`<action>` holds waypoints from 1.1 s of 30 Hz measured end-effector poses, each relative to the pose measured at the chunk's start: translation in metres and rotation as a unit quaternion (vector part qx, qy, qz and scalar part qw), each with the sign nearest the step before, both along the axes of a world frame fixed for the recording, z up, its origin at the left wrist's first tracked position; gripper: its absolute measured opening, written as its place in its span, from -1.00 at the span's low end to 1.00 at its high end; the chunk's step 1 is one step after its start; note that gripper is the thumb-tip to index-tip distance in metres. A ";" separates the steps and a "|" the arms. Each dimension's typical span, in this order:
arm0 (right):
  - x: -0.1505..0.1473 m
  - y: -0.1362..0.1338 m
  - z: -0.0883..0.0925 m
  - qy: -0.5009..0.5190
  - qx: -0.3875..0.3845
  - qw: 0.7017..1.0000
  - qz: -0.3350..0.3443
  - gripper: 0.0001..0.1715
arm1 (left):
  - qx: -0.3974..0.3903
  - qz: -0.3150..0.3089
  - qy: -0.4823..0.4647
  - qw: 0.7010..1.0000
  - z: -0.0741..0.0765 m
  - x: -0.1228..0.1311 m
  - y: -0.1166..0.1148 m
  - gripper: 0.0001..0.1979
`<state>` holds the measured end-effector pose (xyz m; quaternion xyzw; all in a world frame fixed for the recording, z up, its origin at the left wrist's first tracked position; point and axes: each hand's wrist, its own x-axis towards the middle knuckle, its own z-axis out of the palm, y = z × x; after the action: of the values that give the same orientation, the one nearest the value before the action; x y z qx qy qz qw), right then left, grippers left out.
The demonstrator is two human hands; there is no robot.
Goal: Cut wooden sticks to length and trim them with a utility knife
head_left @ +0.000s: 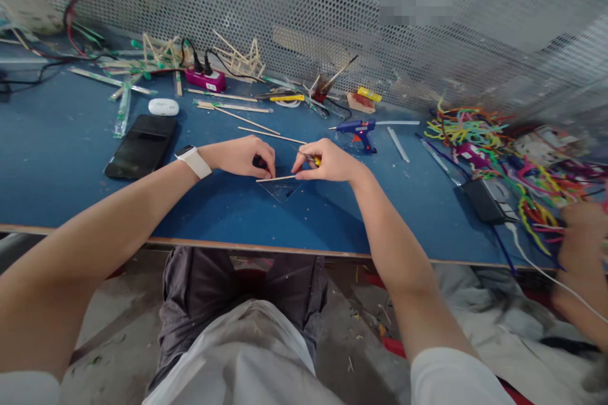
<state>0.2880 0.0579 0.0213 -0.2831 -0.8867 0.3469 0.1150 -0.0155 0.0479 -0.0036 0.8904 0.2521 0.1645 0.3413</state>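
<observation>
Both my hands rest on the blue table point(61, 158) near its middle. My left hand point(247, 157), with a white watch on the wrist, is closed and pinches the left end of a thin wooden stick point(276, 178). My right hand point(327, 163) is closed round a small yellow-handled tool point(316, 161) and touches the stick's right end. A small clear triangular piece point(284, 190) lies on the table right under the stick.
A black phone point(141, 145) and white earbud case point(163, 107) lie at left. A blue glue gun point(357, 131), loose sticks, stick frames and a pink power strip point(205, 79) sit behind. Coloured pipe cleaners point(503, 152) pile at right, where another person's hand point(582, 247) reaches.
</observation>
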 end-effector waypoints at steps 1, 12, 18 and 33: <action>0.002 0.003 -0.001 -0.001 0.004 1.000 -0.007 -0.71 | -0.004 -0.004 0.002 1.000 0.000 0.000 0.000 -0.81; 0.003 0.017 -0.017 -0.051 -0.080 0.995 -0.014 -0.64 | -0.022 -0.007 0.010 1.000 -0.005 0.002 0.002 -0.81; 0.002 0.023 -0.016 -0.065 -0.133 0.989 -0.019 -0.64 | -0.027 0.008 0.010 1.000 -0.008 0.004 0.003 -0.81; 0.035 0.010 -0.009 0.019 0.033 0.999 0.006 -0.76 | 0.013 0.000 0.034 0.999 0.003 0.007 -0.005 -0.70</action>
<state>0.3226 0.0684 0.0125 -0.2672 -0.8971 0.3234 0.1388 -0.0088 0.0430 -0.0010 0.8999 0.2615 0.1377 0.3206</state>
